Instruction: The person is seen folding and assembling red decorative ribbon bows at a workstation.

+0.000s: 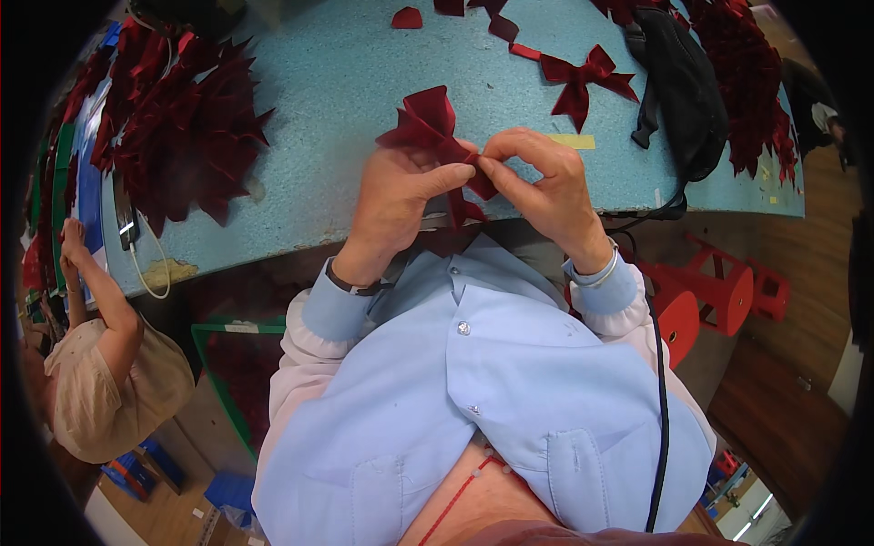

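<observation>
Over the near edge of the table, my left hand (398, 193) is closed around a dark red velvet bow (430, 116), its loops and tails sticking out past the fingers. On the bow's right side my right hand (543, 180) pinches with thumb and forefinger at its middle. Whatever fine piece lies in that pinch is too small to make out. Beyond my right hand, a finished-looking red bow (587, 80) lies flat with its tails spread, beside a short strip of red ribbon (525, 52). A yellow strip (572, 141) is on the table just past my right knuckles.
Large heaps of red bows lie at the left (187, 136) and the right (742, 82). A black pouch (687, 100) with a cord is at the right. A phone (126, 218) charges near the left edge. Red stools (719, 287) stand below; another person (114, 364) sits at left.
</observation>
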`<state>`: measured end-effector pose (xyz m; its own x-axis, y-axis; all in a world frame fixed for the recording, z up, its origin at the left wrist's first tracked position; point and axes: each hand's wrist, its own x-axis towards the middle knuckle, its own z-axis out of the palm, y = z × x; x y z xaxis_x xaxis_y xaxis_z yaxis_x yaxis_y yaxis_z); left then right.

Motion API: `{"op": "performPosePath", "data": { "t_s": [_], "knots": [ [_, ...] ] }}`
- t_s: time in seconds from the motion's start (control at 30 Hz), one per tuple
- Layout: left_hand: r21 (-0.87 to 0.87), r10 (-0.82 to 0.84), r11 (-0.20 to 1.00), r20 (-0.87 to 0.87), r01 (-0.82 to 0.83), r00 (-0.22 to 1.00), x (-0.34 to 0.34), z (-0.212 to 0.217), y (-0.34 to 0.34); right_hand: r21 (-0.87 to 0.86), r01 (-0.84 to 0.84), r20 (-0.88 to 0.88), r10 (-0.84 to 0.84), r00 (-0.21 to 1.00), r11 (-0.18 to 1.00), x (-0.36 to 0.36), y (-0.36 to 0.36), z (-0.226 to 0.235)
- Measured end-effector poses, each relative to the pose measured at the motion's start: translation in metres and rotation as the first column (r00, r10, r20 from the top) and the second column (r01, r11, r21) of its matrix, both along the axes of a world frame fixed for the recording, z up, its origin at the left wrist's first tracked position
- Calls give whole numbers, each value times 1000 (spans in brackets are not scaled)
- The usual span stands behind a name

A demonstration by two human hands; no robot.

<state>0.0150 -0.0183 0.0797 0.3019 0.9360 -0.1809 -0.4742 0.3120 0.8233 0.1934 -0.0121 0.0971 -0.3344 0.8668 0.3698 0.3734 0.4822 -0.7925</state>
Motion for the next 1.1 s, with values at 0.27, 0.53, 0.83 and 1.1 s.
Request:
{"op": "performPosePath", "data": {
  "t_s": [0.27,0.53,0.83,1.1],
  "knots": [
    [-3,57,998,-20,-58,998,0,-19,18,-350,118,-113,-167,980,929,-5,11,-11],
    [-60,68,996,33,-66,997,-17,-4,19,-597,146,-256,-359,898,789,-35,10,2],
    [-90,152,985,76,-145,986,-59,56,-15,-232,118,-186,-163,969,965,-72,-24,52],
    [95,51,995,-167,-35,985,-114,93,-75,-222,38,-318,-109,942,974,-109,-60,104]
  ]
}}
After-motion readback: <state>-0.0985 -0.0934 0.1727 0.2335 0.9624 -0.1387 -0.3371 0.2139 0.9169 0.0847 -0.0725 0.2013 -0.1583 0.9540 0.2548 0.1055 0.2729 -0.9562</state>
